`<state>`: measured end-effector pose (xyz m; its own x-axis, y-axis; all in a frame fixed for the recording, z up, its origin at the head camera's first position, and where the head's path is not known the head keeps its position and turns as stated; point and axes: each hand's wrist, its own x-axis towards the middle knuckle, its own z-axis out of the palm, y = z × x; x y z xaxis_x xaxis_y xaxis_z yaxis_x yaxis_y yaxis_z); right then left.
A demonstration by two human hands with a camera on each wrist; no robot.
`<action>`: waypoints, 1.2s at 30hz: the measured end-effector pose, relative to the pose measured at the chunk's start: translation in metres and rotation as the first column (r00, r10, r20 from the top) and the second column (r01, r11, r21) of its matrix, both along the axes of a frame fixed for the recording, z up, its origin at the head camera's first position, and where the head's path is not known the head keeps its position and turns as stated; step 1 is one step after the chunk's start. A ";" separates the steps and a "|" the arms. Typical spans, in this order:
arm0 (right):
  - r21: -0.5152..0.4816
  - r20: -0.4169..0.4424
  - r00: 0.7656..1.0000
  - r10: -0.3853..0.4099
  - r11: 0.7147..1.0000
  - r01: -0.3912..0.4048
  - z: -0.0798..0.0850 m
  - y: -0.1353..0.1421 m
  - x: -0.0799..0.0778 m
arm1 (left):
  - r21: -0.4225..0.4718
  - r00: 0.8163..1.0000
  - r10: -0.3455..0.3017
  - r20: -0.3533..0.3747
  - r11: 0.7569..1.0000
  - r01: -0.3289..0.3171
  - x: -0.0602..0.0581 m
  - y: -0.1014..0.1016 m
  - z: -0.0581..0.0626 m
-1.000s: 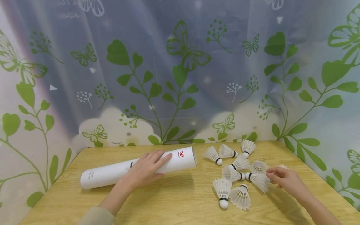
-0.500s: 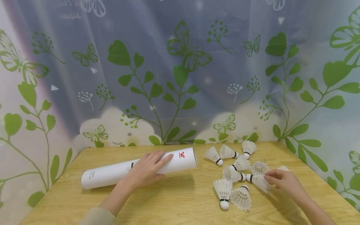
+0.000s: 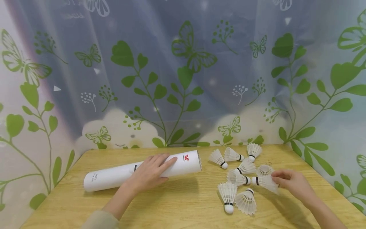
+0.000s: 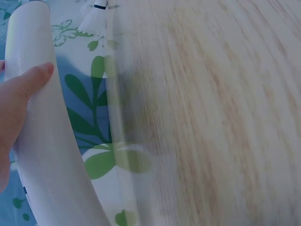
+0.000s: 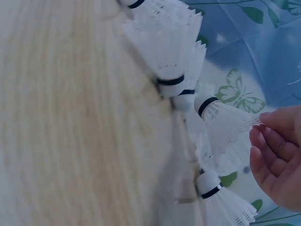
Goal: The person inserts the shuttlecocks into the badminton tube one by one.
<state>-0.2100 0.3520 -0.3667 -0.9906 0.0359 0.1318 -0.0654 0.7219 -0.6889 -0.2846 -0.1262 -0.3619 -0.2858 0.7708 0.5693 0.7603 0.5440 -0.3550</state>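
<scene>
While the left hand (image 3: pixel 150 170) gripped the white shuttlecock tube (image 3: pixel 117 176) around its middle, the right hand (image 3: pixel 294 186) pinched the skirt rim of one black-banded shuttlecock (image 3: pixel 264 183) between thumb and forefinger. That shuttlecock lay beyond the right end of the tube, well apart from it, and the right hand was much the nearer of the two. The tube's long axis ran left to right, its right end placed farther back than its left and seemingly raised over the table (image 3: pixel 171 210). The pinched shuttlecock sat a little nearer the person than that line; its cork pointed back toward the tube and its skirt spread away, so the fingers had it by the edge farthest from the tube. Whether the tube's right end was uncapped could not be made out.

Eight more shuttlecocks (image 3: pixel 227 190) showed, all off the tube's right end: three level with that end or farther back, the others toward the person and around the pinched one. One of their corks faced its cork closely; contact could not be told.

Compared with half a second earlier, the pinched shuttlecock had tipped closer to level, its skirt edge swung up with the fingertips. The left hand and the tube kept their pose, and the remaining shuttlecocks in sight looked undisturbed.
</scene>
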 end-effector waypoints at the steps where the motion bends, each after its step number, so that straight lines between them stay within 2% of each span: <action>1: -0.016 0.001 1.000 -0.004 1.000 0.004 0.002 -0.001 0.000 | -0.001 1.000 0.002 -0.002 1.000 -0.002 0.000 0.000 0.000; 9: -0.087 -0.051 0.999 -0.008 0.996 0.003 0.017 -0.022 -0.008 | 0.009 1.000 -0.011 -0.013 1.000 0.011 0.001 0.002 -0.001; 15: -0.177 -0.085 0.995 0.044 0.983 -0.058 0.022 -0.047 -0.017 | 0.018 1.000 0.000 -0.017 1.000 0.001 0.001 0.002 0.000; 27: -0.216 -0.122 0.985 0.124 0.965 -0.149 0.029 -0.096 -0.034 | -0.005 0.999 0.012 -0.036 1.000 -0.012 0.001 0.002 0.001; 36: -0.328 -0.201 0.965 0.167 0.917 -0.227 0.036 -0.129 -0.042 | -0.006 0.999 0.005 -0.033 1.000 -0.005 0.000 0.004 0.000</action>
